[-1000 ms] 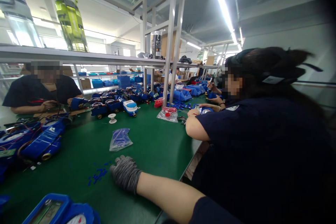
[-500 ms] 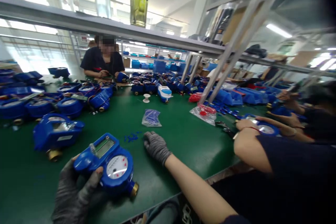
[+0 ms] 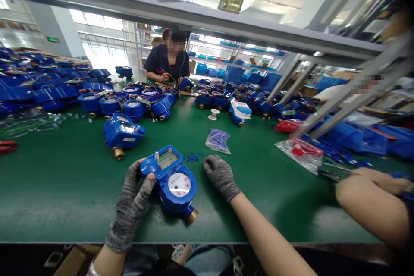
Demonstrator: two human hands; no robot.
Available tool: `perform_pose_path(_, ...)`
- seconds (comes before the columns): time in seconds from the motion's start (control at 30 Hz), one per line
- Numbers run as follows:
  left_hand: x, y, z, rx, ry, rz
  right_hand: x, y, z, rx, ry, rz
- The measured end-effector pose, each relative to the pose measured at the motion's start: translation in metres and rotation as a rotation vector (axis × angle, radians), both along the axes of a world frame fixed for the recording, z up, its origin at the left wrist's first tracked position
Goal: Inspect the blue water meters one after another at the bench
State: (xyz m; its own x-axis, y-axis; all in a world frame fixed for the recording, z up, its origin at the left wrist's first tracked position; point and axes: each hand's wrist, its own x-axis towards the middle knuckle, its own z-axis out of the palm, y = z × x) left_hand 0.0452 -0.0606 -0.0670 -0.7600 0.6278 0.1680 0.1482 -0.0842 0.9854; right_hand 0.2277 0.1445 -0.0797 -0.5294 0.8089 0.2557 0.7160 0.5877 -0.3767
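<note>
My left hand (image 3: 134,200), in a grey fingerless glove, grips the upper left end of a blue water meter (image 3: 174,181). The meter has a small display, a round white dial and a brass threaded end pointing to the lower right. My right hand (image 3: 221,177), gloved too, rests on the table with its fingers curled together; whatever they may hold is hidden. Just left of its fingertips lie small blue pieces (image 3: 193,156). Beyond it is a clear bag of purple-blue parts (image 3: 218,140). Another blue meter (image 3: 123,133) stands behind the held one.
Many blue meters (image 3: 132,108) crowd the back of the green table (image 3: 80,198). A white spool (image 3: 213,114) and a white-and-blue meter (image 3: 239,111) stand mid-table. At right are a bag with red parts (image 3: 300,152) and a co-worker's arm (image 3: 371,198). Another person (image 3: 168,60) sits opposite.
The view has swung left, so the scene sits further right and more of the left side shows. My left hand still holds the water meter; my right hand remains beside the small blue pieces.
</note>
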Motion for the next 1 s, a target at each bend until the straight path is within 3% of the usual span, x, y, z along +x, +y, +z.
perform_pose_path(0.13, -0.001, 0.000, 0.000, -0.002, 0.033, -0.004, -0.011, -0.044, 0.032, -0.002, 0.426, 0.199)
perform_pose_path(0.3, -0.001, -0.001, 0.006, -0.019, 0.067, -0.007, -0.037, -0.102, 0.071, -0.015, 0.422, 0.481)
perform_pose_path(0.53, -0.002, -0.002, 0.006, -0.030, 0.063, -0.028, -0.057, -0.113, 0.072, -0.032, 0.197, 0.482)
perform_pose_path(0.77, -0.002, -0.001, 0.005, -0.035, 0.094, -0.012, -0.060, -0.113, 0.081, -0.025, 0.132, 0.511)
perform_pose_path(0.87, -0.001, -0.001, 0.004, -0.030, 0.098, -0.005, -0.060, -0.114, 0.085, 0.063, 0.109, 0.578)
perform_pose_path(1.0, 0.000, -0.001, 0.004, -0.023, 0.093, 0.010, -0.052, -0.116, 0.083, 0.311, -0.029, 0.723)
